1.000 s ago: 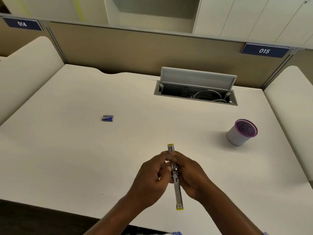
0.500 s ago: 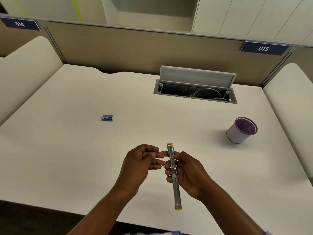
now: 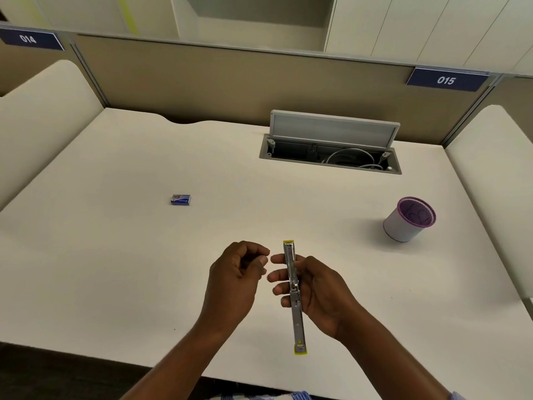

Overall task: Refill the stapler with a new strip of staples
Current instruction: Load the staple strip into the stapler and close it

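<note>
Left hand [image 3: 235, 272] has drawn away, curled closed; right hand [image 3: 317, 287] grips opened stapler [image 3: 294, 295]; pen cup [image 3: 408, 219] looks empty.

One stapler [image 3: 294, 295] sits at six o'clock, with two hands: one left hand [image 3: 235, 280], one right hand [image 3: 320, 295]. One blue staple box [image 3: 180, 199] lies at ten o'clock, one purple-rimmed cup [image 3: 409, 219] at three o'clock. One open cable hatch [image 3: 331, 145] is at one o'clock on the worktop [image 3: 101, 255].

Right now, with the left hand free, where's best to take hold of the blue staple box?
Pinch the blue staple box across its short sides, coming from above. It lies flat on the desk, low, nothing beside it. The left hand is nearer.
</note>
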